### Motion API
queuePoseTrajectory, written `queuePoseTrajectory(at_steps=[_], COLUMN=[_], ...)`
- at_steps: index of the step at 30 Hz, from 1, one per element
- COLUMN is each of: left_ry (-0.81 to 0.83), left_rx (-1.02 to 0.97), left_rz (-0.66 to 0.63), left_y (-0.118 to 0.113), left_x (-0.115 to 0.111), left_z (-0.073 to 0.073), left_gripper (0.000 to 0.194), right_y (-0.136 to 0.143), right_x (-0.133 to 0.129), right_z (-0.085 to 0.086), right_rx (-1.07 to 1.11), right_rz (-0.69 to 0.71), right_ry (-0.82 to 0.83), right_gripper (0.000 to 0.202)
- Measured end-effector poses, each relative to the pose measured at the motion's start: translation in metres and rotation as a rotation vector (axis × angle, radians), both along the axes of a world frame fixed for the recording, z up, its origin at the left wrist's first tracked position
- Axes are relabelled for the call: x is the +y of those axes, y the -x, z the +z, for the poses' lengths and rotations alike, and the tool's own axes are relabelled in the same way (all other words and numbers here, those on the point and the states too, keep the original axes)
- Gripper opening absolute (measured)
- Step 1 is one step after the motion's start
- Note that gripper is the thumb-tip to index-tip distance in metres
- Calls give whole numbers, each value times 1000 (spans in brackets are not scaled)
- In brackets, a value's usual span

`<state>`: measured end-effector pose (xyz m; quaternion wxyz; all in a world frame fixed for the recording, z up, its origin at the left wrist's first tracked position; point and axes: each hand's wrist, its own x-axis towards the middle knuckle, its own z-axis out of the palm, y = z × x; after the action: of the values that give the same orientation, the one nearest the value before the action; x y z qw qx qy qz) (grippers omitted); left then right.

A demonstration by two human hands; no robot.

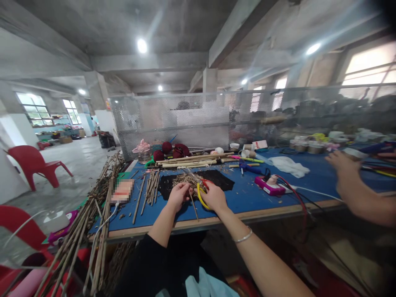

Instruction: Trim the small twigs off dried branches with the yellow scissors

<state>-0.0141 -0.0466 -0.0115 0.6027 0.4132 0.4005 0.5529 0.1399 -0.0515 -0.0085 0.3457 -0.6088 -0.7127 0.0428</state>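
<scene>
Pinches a thin stick (pixel 194 207) between thumb and forefinger of the left hand (pixel 178 198), with the other fingers curled in. Slants the stick down toward the near edge of the tabletop (pixel 238 206), its upper end by the fingertips. Wraps the right hand's (pixel 215 197) fingers around the shears (pixel 201 199), with one handle red and one yellow. Points the shears up and leftward, over a pile of chips (pixel 181 179); cannot tell whether the blades meet.

Holds both hands low and close together, just above the near side of a black cloth (pixel 225 180). Angles the left forearm in from the lower left, out of a dark sleeve, and the right in from the lower right, bare, with a bracelet (pixel 244 235) at the wrist.

Has short sticks (pixel 152 186) just left of the cloth, and poles (pixel 198 159) beyond it with dark red yarn (pixel 167 147) behind. Has a purple box (pixel 269 186) to the right, near a white cloth (pixel 289 166). Shares the tabletop with a co-worker's hand (pixel 343 165) at far right. Faces a mesh panel (pixel 139 115), with branches (pixel 74 243) heaped at left.
</scene>
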Motion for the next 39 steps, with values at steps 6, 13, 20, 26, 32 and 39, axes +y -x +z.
queuePoseTrajectory(at_steps=[6,13,20,26,32,39], left_ry=[-23,-30,-56,-25,-19,-67], left_rx=[28,42,36,36,22,97], left_rz=[-15,-35,-32,-38,-13,-41], left_y=[0,0,0,0,0,-1], left_x=[2,3,6,5,4,2], left_z=[-2,-3,-9,-6,-5,-4], left_gripper=[39,43,39,38,37,35], right_y=[-6,-2,12,10,9,12], right_x=[7,8,4,7,5,6], right_z=[12,22,12,14,21,21], right_rx=[-13,-20,45,-27,-73,-96], right_rz=[106,162,191,155,132,116], right_ry=[194,277,235,262,272,273], right_gripper=[50,50,48,52,54,57])
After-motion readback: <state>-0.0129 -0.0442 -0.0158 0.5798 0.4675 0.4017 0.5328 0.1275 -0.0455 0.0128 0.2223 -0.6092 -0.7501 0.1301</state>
